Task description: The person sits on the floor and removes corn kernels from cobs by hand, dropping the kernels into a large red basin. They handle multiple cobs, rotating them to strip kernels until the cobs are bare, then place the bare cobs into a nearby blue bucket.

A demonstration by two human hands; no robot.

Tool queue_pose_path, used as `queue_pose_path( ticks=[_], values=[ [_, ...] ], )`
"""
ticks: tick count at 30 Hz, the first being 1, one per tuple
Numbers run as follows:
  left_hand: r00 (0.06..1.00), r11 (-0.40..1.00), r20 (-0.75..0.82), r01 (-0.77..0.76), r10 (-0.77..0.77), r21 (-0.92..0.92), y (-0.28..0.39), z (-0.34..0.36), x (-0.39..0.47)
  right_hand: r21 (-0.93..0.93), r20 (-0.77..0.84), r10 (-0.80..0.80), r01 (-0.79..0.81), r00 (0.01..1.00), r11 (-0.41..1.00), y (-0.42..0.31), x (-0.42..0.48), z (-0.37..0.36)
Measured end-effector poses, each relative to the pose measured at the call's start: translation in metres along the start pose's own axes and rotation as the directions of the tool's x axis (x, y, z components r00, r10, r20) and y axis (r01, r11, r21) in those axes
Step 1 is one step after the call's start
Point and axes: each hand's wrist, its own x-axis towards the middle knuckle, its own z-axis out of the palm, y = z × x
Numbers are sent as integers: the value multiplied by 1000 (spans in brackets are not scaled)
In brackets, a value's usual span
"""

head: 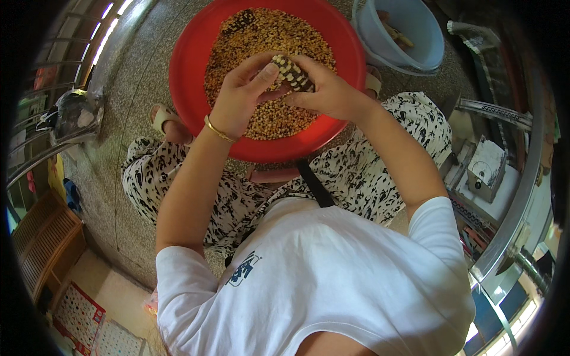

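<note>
Between my two hands is an ear of corn with dark and pale yellow patches. My left hand, with a gold bangle at its wrist, has its thumb pressed on the ear's near-left end. My right hand grips the other end, its fingers curled around it and partly hiding it. Both hands are above a wide red plastic basin. Loose corn kernels, mostly yellow-orange with some dark ones, cover the basin's bottom. A darker ear of corn lies on the kernels at the far left.
A light blue bucket beside the basin holds several pale pieces, perhaps cobs. Metal-framed furniture stands at right. At left are a metal rack with a plastic bag and a slatted wooden piece. The floor is speckled.
</note>
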Motion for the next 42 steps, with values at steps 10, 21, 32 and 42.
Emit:
queue_pose_path(
  ticks=[10, 21, 32, 42],
  values=[
    [999, 942, 5, -32, 32, 334, -30, 7, -13, -415, -109, -151, 93, 983, 905, 25, -6, -10],
    [994, 774, 102, -98, 43, 626, -74, 19, -17, 571, -569, 445, -57, 692, 819, 45, 14, 48],
    [988, 217, -100, 73, 114, 973, -81, 27, -32, 473, -647, 428, -107, 631, 874, 80, 29, 62],
    [989, 392, -131, 92, 74, 915, -104, 21, -35, -150, -746, 27, -208, 665, 966, 107, 7, 50]
  ],
)
